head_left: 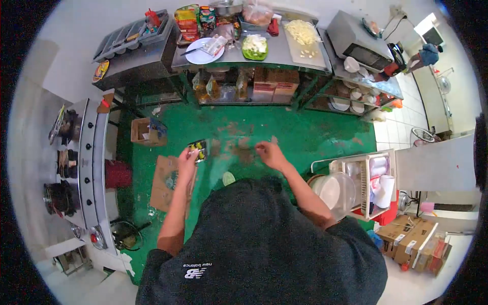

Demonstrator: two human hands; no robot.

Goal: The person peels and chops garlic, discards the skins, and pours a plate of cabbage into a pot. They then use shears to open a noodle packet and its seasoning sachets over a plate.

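Note:
My left hand (187, 158) is raised over the green floor and holds a small dark packet with yellow print (197, 149) by its lower edge. My right hand (269, 152) hovers a little to the right of it, fingers pinched together; whether anything is between them I cannot tell. Both arms reach forward from my dark shirt. A steel counter (269, 55) stands ahead, with a white plate (199, 53), a green bowl of chopped vegetables (254, 47) and a cutting board with pale cut pieces (303, 34) on it.
A gas stove with several pots (71, 168) runs along the left. A cardboard box (147, 131) and a flat piece of cardboard (163, 183) lie on the floor. A rack with rolls and a clear bowl (356, 185) stands at the right. Another person (426, 55) stands far back right.

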